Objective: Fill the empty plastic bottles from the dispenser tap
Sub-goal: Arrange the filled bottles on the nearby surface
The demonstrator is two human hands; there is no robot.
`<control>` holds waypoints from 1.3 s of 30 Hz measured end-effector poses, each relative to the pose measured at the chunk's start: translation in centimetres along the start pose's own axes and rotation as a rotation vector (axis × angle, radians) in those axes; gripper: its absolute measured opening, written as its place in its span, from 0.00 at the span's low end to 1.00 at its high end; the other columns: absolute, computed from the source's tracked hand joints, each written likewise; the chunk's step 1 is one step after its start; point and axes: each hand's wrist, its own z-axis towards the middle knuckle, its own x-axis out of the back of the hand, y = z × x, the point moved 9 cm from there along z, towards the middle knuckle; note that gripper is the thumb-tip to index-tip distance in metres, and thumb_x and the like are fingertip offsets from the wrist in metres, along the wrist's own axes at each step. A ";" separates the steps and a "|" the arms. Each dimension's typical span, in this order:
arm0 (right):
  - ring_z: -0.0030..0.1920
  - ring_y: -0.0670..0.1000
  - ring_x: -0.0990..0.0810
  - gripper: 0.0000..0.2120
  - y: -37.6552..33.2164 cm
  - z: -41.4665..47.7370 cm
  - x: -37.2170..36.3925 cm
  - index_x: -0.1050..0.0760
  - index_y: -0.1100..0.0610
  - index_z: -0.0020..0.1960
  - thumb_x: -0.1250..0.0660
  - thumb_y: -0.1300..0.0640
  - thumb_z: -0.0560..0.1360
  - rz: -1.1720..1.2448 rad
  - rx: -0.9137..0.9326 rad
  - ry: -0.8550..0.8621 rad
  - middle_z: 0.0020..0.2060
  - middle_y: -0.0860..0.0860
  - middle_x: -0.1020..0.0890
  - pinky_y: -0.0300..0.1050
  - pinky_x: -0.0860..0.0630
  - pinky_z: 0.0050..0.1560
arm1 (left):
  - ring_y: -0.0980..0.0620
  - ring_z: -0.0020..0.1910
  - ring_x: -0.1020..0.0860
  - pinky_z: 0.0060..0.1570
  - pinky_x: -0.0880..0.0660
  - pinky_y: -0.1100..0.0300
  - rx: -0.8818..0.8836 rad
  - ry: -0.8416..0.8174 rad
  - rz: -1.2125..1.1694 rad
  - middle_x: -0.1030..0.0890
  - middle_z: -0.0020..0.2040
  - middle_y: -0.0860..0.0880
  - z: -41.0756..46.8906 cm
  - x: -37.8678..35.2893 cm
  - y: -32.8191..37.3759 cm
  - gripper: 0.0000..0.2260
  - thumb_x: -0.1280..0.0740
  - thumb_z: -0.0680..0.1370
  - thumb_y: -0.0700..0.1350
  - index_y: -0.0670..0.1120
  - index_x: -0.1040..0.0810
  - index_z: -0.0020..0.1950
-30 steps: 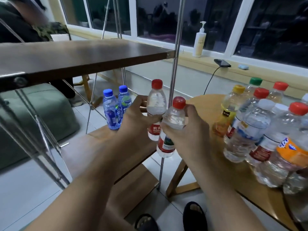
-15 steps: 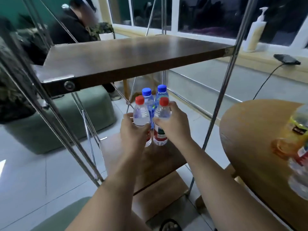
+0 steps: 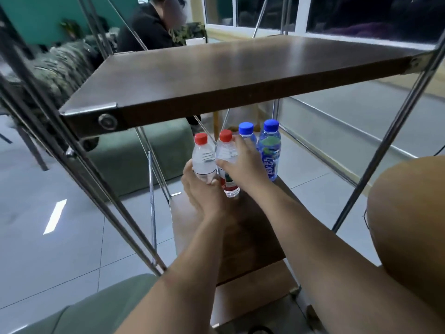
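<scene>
Mid-frame, the left hand [image 3: 201, 189] grips one red-capped bottle [image 3: 204, 156] low on its body; the right hand [image 3: 242, 165] wraps around a second red-capped bottle [image 3: 226, 150] just beside it. Both are upright at the far end of the lower shelf [image 3: 252, 237]; two blue-capped bottles [image 3: 270, 150] stand just right of them.

Grey tiled floor [image 3: 60, 249], a teal wall [image 3: 36, 15], dark windows [image 3: 361, 13], a green sofa [image 3: 134, 160] beyond a brown metal-framed shelf [image 3: 216, 75]

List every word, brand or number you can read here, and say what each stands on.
"脉动", likely, blurred: right blue-capped bottle label.
Left red-capped bottle: label mostly hidden by left hand, unreadable.
Right red-capped bottle: label blurred, partly behind right hand, unreadable.
Nothing else legible.
</scene>
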 end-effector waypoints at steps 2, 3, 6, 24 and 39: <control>0.74 0.60 0.26 0.33 -0.3 -0.3 0.0 0.30 0.54 0.77 0.21 0.50 0.77 -0.020 0.019 0.021 0.75 0.57 0.29 0.54 0.26 0.70 | 0.52 0.65 0.26 0.63 0.28 0.56 0.002 -0.010 0.019 0.24 0.66 0.53 -0.4 -0.3 -0.3 0.31 0.28 0.73 0.37 0.59 0.28 0.73; 0.73 0.60 0.26 0.33 -0.4 -0.5 0.1 0.31 0.54 0.78 0.21 0.51 0.77 -0.022 0.028 0.037 0.75 0.57 0.30 0.54 0.25 0.69 | 0.52 0.66 0.26 0.62 0.29 0.56 0.003 -0.016 0.019 0.25 0.66 0.53 -0.5 -0.5 -0.5 0.32 0.29 0.73 0.36 0.60 0.28 0.73; 0.67 0.60 0.22 0.34 0.3 -1.8 0.0 0.34 0.54 0.74 0.19 0.56 0.75 0.007 0.027 0.124 0.71 0.58 0.28 0.56 0.19 0.61 | 0.49 0.69 0.27 0.66 0.29 0.54 0.068 -0.011 -0.004 0.27 0.69 0.51 -0.5 -0.5 -1.5 0.36 0.27 0.73 0.35 0.58 0.32 0.77; 0.52 0.49 0.15 0.09 6.5 -4.8 -4.8 0.19 0.53 0.57 0.24 0.56 0.79 0.117 -0.246 -0.073 0.51 0.48 0.14 0.42 0.21 0.56 | 0.43 0.49 0.15 0.58 0.18 0.43 0.560 -0.037 -0.132 0.16 0.56 0.46 -2.5 -1.3 -6.7 0.12 0.29 0.75 0.45 0.59 0.31 0.49; 0.49 0.44 0.14 0.08 3.6 -14.4 10.5 0.19 0.47 0.55 0.23 0.51 0.79 0.243 -0.302 0.228 0.49 0.40 0.15 0.53 0.12 0.51 | 0.53 0.46 0.17 0.43 0.24 0.57 0.162 -0.673 -0.208 0.14 0.46 0.51 -6.6 -3.7 5.1 0.05 0.26 0.81 0.45 0.46 0.17 0.55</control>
